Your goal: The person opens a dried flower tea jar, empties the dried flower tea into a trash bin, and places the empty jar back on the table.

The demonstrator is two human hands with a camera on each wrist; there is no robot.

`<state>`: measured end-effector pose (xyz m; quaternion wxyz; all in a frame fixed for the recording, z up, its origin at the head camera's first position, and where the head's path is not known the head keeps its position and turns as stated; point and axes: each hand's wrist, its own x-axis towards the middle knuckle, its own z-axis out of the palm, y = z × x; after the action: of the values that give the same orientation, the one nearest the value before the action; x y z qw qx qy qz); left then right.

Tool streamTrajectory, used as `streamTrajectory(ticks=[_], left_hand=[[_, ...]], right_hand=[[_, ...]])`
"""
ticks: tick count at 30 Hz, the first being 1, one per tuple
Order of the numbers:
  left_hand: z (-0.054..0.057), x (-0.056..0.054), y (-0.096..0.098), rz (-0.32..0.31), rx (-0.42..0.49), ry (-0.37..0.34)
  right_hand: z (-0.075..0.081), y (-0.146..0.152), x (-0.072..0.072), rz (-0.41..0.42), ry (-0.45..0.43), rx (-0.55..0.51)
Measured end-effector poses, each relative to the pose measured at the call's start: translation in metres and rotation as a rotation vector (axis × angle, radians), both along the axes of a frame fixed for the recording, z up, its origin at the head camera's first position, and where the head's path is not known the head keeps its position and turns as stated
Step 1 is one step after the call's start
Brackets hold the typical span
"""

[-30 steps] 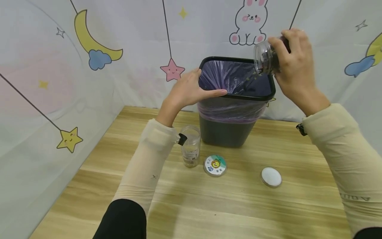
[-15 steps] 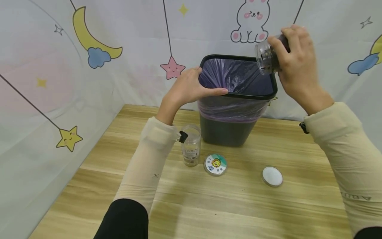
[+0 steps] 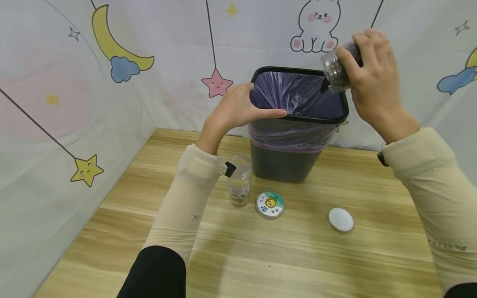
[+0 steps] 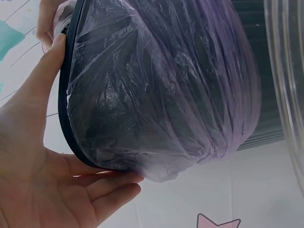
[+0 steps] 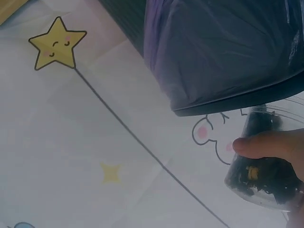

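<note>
My right hand [image 3: 374, 78] grips a clear plastic jar [image 3: 336, 68] tilted mouth-down over the right side of the trash can [image 3: 287, 163]. Dark, crumbly contents fill part of the jar, and a dark clump shows at its mouth. My left hand [image 3: 236, 108] rests on the can's near left corner. Its straight thumb lies along the black rim [image 3: 309, 120], and its fingers touch the left side. In the left wrist view the left palm [image 4: 33, 175] shows with fingers [image 4: 114, 187] spread against the rim. A thin purple bag [image 4: 142, 85] lines the can and folds over its outside.
A second clear jar [image 3: 239, 182] with a label stands uncapped on the wooden table [image 3: 283, 260], left of the can. A printed round lid [image 3: 270, 204] and a white round lid [image 3: 340, 219] lie in front. A cartoon-patterned cloth [image 3: 167, 82] hangs behind.
Bits that were falling from the tilted jar into the can stop, then a dark clump appears at its mouth. Both hands stay nearly in place; the view shifts slightly.
</note>
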<state>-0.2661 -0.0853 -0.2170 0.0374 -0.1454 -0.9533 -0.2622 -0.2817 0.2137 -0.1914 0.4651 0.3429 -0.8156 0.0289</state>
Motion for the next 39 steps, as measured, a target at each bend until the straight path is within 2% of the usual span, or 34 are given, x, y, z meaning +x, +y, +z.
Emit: streamTrajectory(ticks=[5,13,24,29,35,39], left_hand=[[0.0011,0.001,-0.0007,0.013,0.009,-0.006],[0.0024,0.0005,0.0001,0.01,0.002,-0.003],[0.0018,0.0008,0.0003,0.007,0.005,-0.013],[0.0014,0.0002,0.0003,0.008,0.007,-0.009],[0.0016,0.0004,-0.0002,0.009,0.01,-0.008],[0.0002,-0.0007,-0.0002,0.001,0.013,0.002]], right_hand=[[0.003,-0.0025,-0.0004,-0.009,0.003,0.029],[0.0034,-0.0001,-0.001,-0.026,0.01,0.022],[0.0024,-0.0016,-0.0035,-0.002,0.053,-0.014],[0.0049,0.0002,-0.003,-0.025,0.028,0.026],[0.0045,-0.0005,-0.004,0.001,0.061,0.001],[0.0047,0.0005,-0.0017,-0.021,0.047,0.039]])
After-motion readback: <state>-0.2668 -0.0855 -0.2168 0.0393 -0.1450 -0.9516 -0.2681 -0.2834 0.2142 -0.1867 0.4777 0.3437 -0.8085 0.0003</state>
